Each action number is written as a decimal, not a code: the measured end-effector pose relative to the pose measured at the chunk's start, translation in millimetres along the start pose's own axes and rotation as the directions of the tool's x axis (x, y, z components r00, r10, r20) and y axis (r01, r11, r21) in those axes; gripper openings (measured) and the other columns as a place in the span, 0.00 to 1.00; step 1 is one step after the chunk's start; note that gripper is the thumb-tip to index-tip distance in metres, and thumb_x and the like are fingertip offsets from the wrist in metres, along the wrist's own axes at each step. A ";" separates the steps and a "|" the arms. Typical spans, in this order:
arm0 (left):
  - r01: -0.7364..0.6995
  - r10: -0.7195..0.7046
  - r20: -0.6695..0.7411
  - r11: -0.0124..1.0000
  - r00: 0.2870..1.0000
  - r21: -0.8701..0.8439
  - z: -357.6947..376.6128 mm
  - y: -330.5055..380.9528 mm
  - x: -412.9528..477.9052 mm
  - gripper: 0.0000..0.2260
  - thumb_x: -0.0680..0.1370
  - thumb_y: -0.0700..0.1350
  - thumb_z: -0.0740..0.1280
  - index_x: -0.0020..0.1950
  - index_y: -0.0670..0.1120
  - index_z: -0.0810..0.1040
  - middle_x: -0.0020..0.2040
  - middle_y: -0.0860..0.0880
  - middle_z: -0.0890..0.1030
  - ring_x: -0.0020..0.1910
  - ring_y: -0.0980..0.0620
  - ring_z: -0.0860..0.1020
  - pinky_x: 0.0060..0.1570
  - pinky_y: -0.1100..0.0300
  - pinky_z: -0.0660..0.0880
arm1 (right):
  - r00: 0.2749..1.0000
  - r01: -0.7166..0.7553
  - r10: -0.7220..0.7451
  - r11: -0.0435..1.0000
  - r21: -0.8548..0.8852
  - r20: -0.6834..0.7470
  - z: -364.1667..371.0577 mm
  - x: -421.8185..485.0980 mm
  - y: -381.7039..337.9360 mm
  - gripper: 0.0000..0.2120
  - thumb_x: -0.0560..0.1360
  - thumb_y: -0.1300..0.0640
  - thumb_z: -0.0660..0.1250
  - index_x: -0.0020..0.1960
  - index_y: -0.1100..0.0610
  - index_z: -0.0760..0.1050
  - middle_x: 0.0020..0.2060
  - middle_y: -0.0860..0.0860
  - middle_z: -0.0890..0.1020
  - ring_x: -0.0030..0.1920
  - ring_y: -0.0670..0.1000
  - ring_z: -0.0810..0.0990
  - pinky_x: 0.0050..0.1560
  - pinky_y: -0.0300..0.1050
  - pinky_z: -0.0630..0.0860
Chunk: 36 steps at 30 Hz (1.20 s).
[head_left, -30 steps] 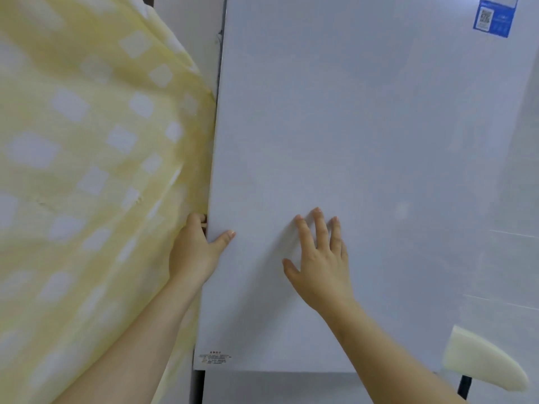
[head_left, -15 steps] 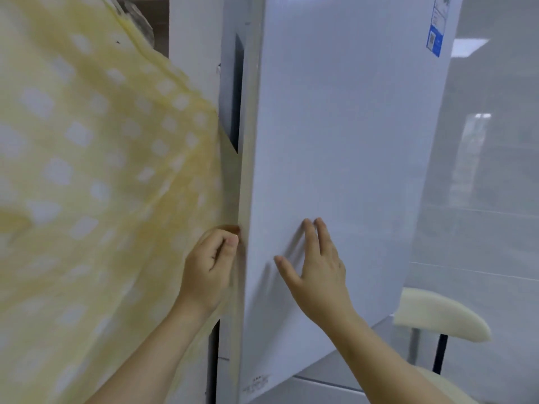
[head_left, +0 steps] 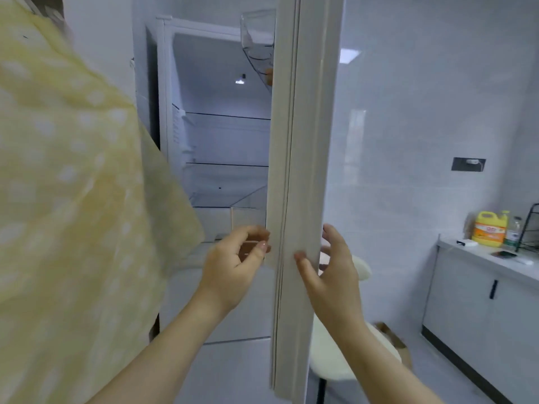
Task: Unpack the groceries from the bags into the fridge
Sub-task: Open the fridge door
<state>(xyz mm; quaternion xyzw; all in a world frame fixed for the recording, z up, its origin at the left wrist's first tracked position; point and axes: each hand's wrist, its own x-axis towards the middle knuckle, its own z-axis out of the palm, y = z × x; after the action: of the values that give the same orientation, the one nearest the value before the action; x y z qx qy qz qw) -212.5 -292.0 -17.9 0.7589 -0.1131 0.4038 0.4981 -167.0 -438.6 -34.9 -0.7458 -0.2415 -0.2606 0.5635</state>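
The white fridge door [head_left: 303, 141] stands swung open and I see it edge-on in the middle of the view. Behind it the fridge interior [head_left: 227, 138] shows bare glass shelves and a clear drawer. A clear door bin [head_left: 258, 36] sits high on the door's inner side. My left hand [head_left: 230, 266] is at the door's inner seal, fingers loosely curled, a fingertip touching it. My right hand [head_left: 332, 272] is on the outer side, thumb on the door's edge, fingers spread and slightly bent. No bags or groceries are in either hand.
A yellow cloth with white squares [head_left: 73, 199] fills the left. A cream stool [head_left: 335, 354] stands behind the door, with a brown bag [head_left: 393, 339] on the floor beside it. At right, a counter [head_left: 490, 258] carries a yellow bottle [head_left: 488, 228] and a wire rack [head_left: 529, 228].
The fridge door swung from shut to wide open, and the interior came into sight. My right hand went from flat on the door's face to its edge. My left hand loosened at the seal.
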 end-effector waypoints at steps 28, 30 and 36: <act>-0.269 0.158 0.300 0.887 0.941 0.376 223.9 21.3 78.7 0.17 0.79 0.43 0.61 0.68 0.43 0.68 0.66 0.49 0.72 0.66 0.49 0.68 0.65 0.61 0.62 | 0.981 0.196 -0.120 0.588 -0.784 0.155 -185.9 86.0 79.6 0.24 0.79 0.56 0.55 0.74 0.49 0.58 0.72 0.43 0.63 0.71 0.50 0.56 0.65 0.45 0.58; -0.305 0.171 0.329 0.858 0.929 0.414 238.3 19.1 83.7 0.16 0.79 0.42 0.61 0.66 0.43 0.70 0.65 0.49 0.73 0.65 0.50 0.69 0.67 0.57 0.62 | 0.990 0.143 -0.076 0.621 -0.770 0.123 -195.7 94.3 86.7 0.22 0.79 0.50 0.55 0.73 0.49 0.60 0.71 0.42 0.63 0.71 0.49 0.55 0.66 0.45 0.57; -0.335 0.153 0.371 0.801 0.916 0.496 281.0 16.8 94.7 0.18 0.78 0.42 0.61 0.68 0.46 0.67 0.68 0.51 0.69 0.68 0.52 0.66 0.71 0.51 0.55 | 0.996 0.086 -0.053 0.678 -0.730 0.069 -220.4 121.5 121.1 0.16 0.80 0.51 0.56 0.66 0.55 0.67 0.67 0.46 0.69 0.68 0.50 0.64 0.62 0.44 0.63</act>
<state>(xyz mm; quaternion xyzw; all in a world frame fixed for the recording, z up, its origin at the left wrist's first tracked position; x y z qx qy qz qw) -20.1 -516.3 12.2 0.9023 -0.1676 0.3553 0.1774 -22.7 -673.5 9.3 -0.9044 -0.1573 -0.3406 0.2034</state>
